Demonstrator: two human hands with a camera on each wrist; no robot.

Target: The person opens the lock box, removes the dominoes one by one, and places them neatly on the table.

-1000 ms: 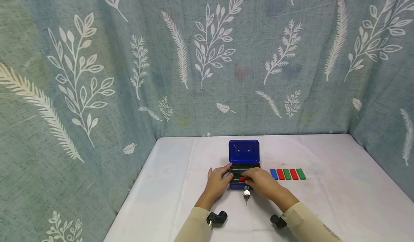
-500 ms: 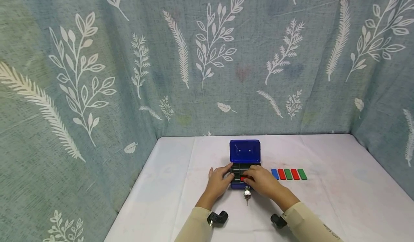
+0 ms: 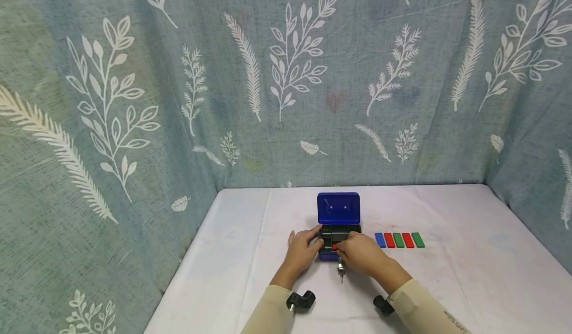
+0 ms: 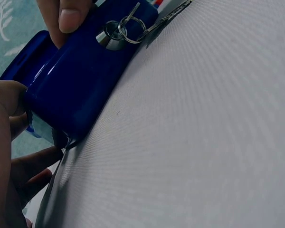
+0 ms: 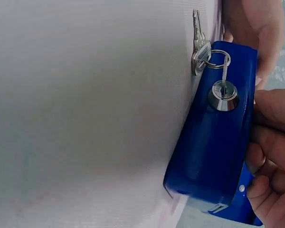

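Observation:
A small blue cash box point(image 3: 328, 256) stands on the table with its lid point(image 3: 338, 208) raised. Inside is a dark compartment tray point(image 3: 340, 231). My left hand point(image 3: 302, 250) holds the box at its left side, the thumb point(image 4: 9, 95) on the upper edge and other fingers lower down. My right hand point(image 3: 361, 252) reaches over the front right compartment, its curled fingers at a red block point(image 3: 335, 246); the hand covers part of that block. In the right wrist view, the index fingertip is hidden behind the box wall. Keys point(image 5: 202, 54) hang on a ring from the front lock point(image 5: 223, 92).
Right of the box lies a row of flat blocks: blue point(image 3: 380, 240), red point(image 3: 390, 240), green point(image 3: 398, 240), then another red and another green. A white cloth covers the table point(image 3: 241, 274). Patterned curtains point(image 3: 268, 145) enclose its back and sides.
My right hand has curled more and moved slightly down and to the right, showing more of the tray behind it. My left hand stays on the box.

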